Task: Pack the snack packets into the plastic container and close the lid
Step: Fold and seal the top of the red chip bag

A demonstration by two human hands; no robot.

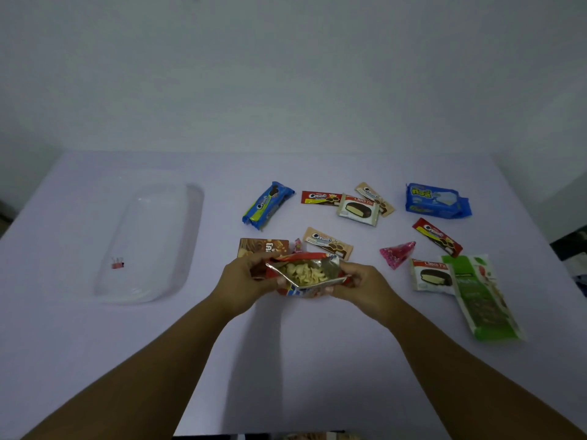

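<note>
Thirteen snack packets [357,208], one container [152,239], one clip [117,265]

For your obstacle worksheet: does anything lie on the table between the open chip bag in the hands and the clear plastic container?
Nothing visible does. The chip bag and container are separated only by bare table.

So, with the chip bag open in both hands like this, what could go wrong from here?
1. The chip bag is open with chips showing; the left hand and right hand each hold one side, so tilting it could spill chips on the table.
2. Packed unsealed, it may spill inside the plastic container.
3. The red binder clip at the container may hinder closing the lid.
</note>
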